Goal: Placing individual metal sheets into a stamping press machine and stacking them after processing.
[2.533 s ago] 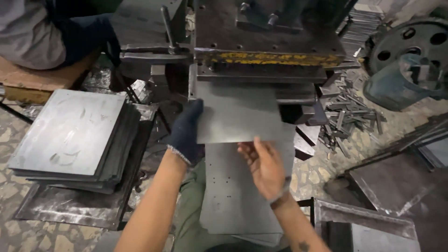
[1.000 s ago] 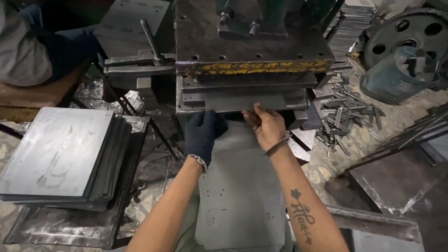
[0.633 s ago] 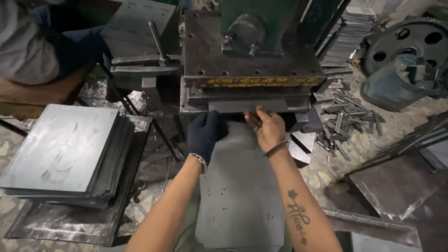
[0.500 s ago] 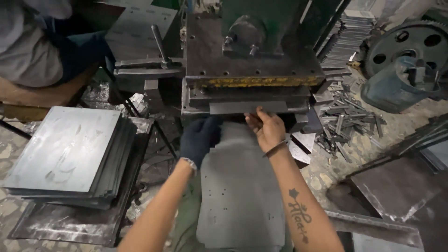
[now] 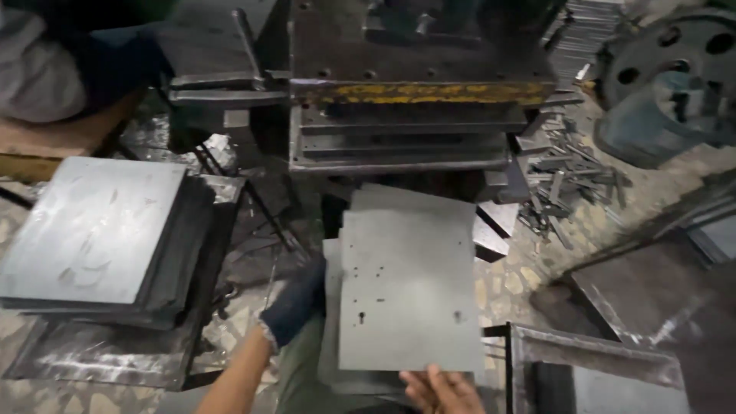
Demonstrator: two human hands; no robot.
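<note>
I hold a grey metal sheet flat in front of me, with small punched holes in it. My left hand, in a dark glove, grips the sheet's left edge. My bare right hand holds its near edge from below, at the bottom of the view. Another sheet lies directly under it. The sheet's far edge sits just below the press die, a dark steel block with a worn yellow strip.
A stack of blank grey sheets rests on a low tray at my left. Metal scrap strips litter the floor to the right of the press. A heavy wheel lies far right, an open metal box near right. Another person's sleeve shows top left.
The sheet was pushed into the press die with both hands at its far edge. It is now drawn out toward me, showing punched holes, and my hands have moved back to its near edges.
</note>
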